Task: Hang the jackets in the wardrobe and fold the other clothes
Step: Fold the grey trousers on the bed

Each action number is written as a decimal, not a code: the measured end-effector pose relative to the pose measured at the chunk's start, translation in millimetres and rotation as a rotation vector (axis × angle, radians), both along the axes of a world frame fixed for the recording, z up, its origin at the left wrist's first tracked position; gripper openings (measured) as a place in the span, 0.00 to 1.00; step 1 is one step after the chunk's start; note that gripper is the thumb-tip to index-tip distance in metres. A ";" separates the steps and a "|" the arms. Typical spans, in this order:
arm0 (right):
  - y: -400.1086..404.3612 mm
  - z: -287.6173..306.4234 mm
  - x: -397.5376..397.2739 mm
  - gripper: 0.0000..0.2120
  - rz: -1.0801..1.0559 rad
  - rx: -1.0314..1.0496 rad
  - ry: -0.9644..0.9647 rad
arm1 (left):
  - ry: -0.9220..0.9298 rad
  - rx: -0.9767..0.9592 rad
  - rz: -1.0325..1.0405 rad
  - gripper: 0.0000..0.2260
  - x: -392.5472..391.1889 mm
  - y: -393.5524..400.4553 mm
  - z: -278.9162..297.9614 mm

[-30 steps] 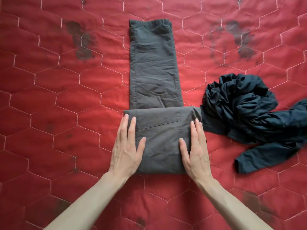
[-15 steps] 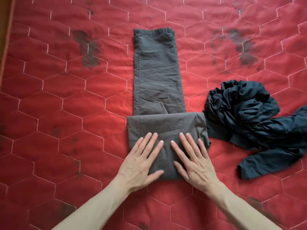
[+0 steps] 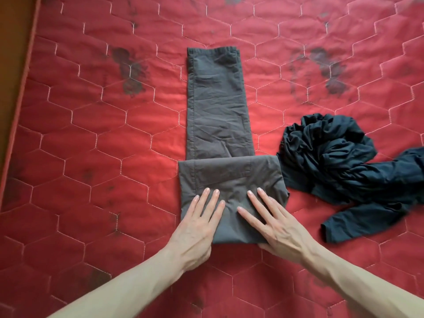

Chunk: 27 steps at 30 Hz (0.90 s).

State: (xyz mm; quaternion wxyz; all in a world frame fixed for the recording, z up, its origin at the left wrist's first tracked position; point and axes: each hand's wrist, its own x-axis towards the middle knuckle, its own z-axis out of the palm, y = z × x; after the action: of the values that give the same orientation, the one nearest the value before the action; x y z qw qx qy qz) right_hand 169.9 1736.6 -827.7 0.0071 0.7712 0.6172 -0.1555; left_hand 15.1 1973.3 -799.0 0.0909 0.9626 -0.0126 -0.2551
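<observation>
Grey trousers (image 3: 218,111) lie lengthwise on the red quilted mattress (image 3: 91,157), legs stretched away from me. Their near end is folded over into a wider block (image 3: 229,175). My left hand (image 3: 197,226) lies flat on the block's near left part, fingers spread. My right hand (image 3: 275,223) lies flat on its near right part, fingers spread, with the thumb at the near edge. Neither hand grips the cloth. To the right lies a crumpled dark navy garment (image 3: 339,161) with a sleeve (image 3: 362,221) stretched toward me.
The mattress's piped left edge (image 3: 25,72) runs diagonally, with a brown surface (image 3: 11,31) beyond it. Dark stains (image 3: 130,72) mark the quilt left and right of the trouser legs.
Both hands slid from the sides of the folded block inward and toward its near edge, staying flat. The view has shifted, showing the mattress's left edge.
</observation>
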 end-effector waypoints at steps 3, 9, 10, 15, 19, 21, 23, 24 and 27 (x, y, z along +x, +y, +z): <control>-4.8 21.8 -1.9 0.44 -0.024 0.031 0.033 | 0.074 -0.092 0.032 0.45 -1.4 1.8 17.6; -23.8 62.3 -3.6 0.21 -0.141 0.196 0.286 | 0.186 -0.454 0.178 0.34 -5.6 20.8 56.6; -26.8 69.6 -3.9 0.19 -0.198 0.222 0.351 | 0.175 -0.504 0.234 0.32 -7.9 25.7 62.2; -27.2 101.9 -3.9 0.07 -0.488 0.277 0.616 | 0.139 -0.727 0.512 0.10 -18.3 46.5 87.4; -12.8 115.1 4.9 0.06 -0.689 0.348 0.739 | 0.067 -0.869 0.822 0.09 -21.3 61.4 90.3; -0.9 115.9 10.1 0.06 -0.758 0.395 0.779 | 0.021 -0.985 0.975 0.15 -16.8 69.0 89.0; 14.7 112.9 16.9 0.04 -0.819 0.460 0.822 | -0.043 -1.064 1.124 0.19 -7.3 74.6 86.3; 23.5 110.9 21.8 0.06 -0.857 0.500 0.852 | -0.061 -1.123 1.207 0.20 -1.6 76.7 82.9; 50.9 103.0 39.9 0.10 -0.927 0.595 0.883 | -0.119 -1.279 1.373 0.23 18.9 82.3 72.1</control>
State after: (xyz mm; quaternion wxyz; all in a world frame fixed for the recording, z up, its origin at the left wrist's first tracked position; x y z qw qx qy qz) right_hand 209.9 1787.6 -724.7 -0.5222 0.7886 0.1867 -0.2657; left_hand 34.0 2055.6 -726.9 0.7323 0.5381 0.4154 -0.0408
